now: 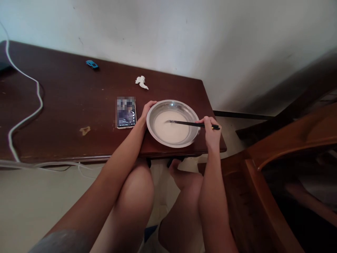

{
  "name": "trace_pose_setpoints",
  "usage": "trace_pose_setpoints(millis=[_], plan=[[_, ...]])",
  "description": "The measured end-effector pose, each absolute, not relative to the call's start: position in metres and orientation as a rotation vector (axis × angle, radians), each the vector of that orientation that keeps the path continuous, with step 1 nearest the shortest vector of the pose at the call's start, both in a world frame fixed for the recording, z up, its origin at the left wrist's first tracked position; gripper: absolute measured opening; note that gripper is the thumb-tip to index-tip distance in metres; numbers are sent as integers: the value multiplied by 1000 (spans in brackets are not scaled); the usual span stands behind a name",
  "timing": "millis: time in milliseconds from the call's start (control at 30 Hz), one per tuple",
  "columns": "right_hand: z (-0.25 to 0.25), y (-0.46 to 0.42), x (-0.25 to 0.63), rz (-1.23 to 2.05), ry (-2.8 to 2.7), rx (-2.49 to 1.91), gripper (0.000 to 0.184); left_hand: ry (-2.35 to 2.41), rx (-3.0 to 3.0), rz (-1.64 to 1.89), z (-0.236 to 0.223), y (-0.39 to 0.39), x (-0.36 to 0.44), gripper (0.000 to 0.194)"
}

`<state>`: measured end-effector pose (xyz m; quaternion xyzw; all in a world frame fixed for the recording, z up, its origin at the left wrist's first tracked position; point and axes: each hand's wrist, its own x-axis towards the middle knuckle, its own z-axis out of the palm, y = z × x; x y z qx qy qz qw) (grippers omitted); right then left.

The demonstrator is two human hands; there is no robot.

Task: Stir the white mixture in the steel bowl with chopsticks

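A round stainless steel bowl [192, 117] rests near the front right corner of the dark wooden table. Inside lies a pale, milky liquid or thin batter [171, 133]. My left hand [149, 108] is closed on the bowl's left rim, its fingers partly hidden behind the far side. Black chopsticks [186, 123] are pinched in my right hand [210, 128] over the bowl's right edge, their tips dipping into the liquid near its middle.
Left of the bowl lies a lit phone [126, 114]. Farther back are a crumpled tissue [142, 82] and a blue toy car [92, 64]. A white cable [39, 95] crosses the table [63, 91]. At right stands wooden furniture [252, 151], with another person's arm [310, 200] beyond.
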<state>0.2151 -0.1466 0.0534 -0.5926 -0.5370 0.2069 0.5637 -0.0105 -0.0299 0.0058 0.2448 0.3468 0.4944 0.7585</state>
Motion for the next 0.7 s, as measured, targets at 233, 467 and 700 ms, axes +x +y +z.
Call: trace_pose_setpoints(millis=[233, 467, 700], plan=[[52, -148, 224, 416, -1085, -1397, 45, 770, 569, 1098, 0, -27, -10, 33], [53, -147, 222, 372, -1154, -1387, 38, 769, 540, 1098, -2, -26, -11, 32], [52, -148, 218, 524, -1212, -1346, 38, 765, 560, 1117, -8, -23, -11, 28]])
